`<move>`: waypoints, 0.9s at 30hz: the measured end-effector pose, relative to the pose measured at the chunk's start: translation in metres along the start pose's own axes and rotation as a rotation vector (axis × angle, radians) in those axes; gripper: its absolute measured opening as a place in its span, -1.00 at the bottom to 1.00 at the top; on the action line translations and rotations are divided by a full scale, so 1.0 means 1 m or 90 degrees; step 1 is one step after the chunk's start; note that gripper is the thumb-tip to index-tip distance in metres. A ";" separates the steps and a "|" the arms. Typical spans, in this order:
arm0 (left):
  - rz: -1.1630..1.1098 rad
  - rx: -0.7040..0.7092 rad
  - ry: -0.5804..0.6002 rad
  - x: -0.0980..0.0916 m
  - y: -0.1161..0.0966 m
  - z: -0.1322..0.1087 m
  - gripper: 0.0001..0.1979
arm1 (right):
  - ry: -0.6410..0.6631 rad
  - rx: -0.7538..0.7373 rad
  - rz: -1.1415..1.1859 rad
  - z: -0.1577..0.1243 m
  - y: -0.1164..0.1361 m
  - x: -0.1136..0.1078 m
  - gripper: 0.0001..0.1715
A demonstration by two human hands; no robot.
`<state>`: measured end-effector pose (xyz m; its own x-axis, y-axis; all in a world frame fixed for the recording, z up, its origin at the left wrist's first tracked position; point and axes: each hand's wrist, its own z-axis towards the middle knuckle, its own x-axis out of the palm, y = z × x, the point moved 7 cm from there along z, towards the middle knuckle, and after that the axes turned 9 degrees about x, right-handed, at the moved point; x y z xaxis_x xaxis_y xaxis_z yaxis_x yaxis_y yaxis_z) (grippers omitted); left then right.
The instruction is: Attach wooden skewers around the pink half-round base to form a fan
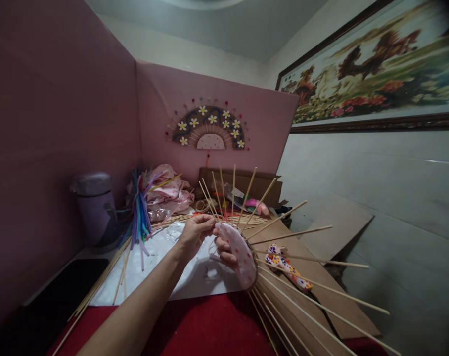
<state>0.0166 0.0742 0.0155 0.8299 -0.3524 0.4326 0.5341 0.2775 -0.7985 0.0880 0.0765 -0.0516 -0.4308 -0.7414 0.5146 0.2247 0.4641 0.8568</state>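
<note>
A half-round fan base (241,254) covered in pale pink fabric with red dots is held up above the table's front. Thin wooden sticks (284,215) spread from its curved edge like rays, up and to the right. My right hand (226,251) grips the base, its fingers curled over the straight edge; the rest of it is hidden behind the base. At the base's upper end, my left hand (197,232) is closed in a pinch. What lies between its fingertips is too small to make out. A thin pale strip (211,249) loops below it.
White sheet (154,277) and red cloth (202,326) cover the table. Left stand a lilac flask (96,207), coloured pipe cleaners (138,212) and loose sticks. A flower-patterned glue gun (289,269) lies on cardboard (343,306) at right. A decorated fan (211,126) hangs on the pink panel.
</note>
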 end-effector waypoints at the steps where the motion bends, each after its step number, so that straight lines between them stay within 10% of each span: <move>1: 0.005 0.000 0.012 0.002 0.000 0.000 -0.84 | 0.004 0.005 0.006 -0.001 -0.001 0.002 -0.57; 10: 0.214 0.081 0.000 -0.001 -0.016 0.002 -0.79 | -0.088 0.027 0.001 -0.006 0.002 0.004 -0.57; 19: 0.250 0.101 -0.046 -0.019 -0.002 0.010 -0.82 | -0.393 -0.232 -0.066 -0.025 0.033 0.018 -0.65; 27: 0.143 0.023 -0.044 -0.017 0.010 0.003 -0.69 | -0.408 -0.314 -0.242 -0.035 0.046 0.028 -0.62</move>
<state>0.0087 0.0856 0.0016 0.9369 -0.2164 0.2746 0.3394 0.3746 -0.8628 0.1168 0.0606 0.0036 -0.9251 -0.3213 0.2023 0.2542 -0.1283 0.9586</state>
